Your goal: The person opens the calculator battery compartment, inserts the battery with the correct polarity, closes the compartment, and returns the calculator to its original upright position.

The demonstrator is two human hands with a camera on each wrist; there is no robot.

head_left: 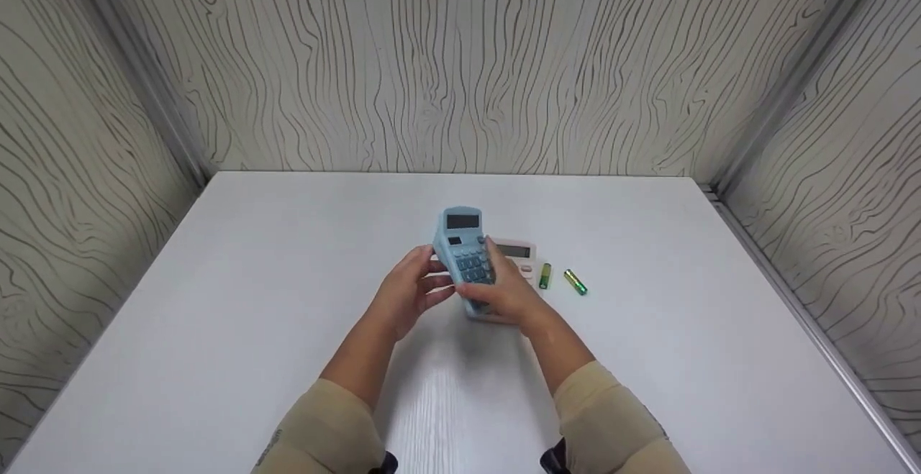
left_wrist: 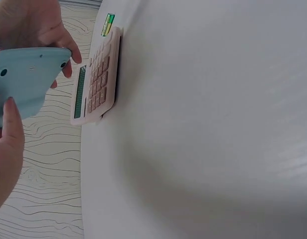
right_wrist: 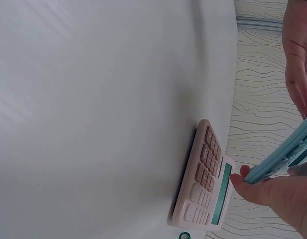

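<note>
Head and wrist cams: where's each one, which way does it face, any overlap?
Head: on the person's head, looking forward and down at the white table and blue calculator; left hand, right hand and both sleeves show.
Left wrist: on that wrist, image turned sideways, facing the blue calculator's underside; both hands show at left.
Right wrist: on that wrist, also sideways, catching the blue calculator's edge; both hands show at right.
Shared: both wrist views show the pink calculator.
</note>
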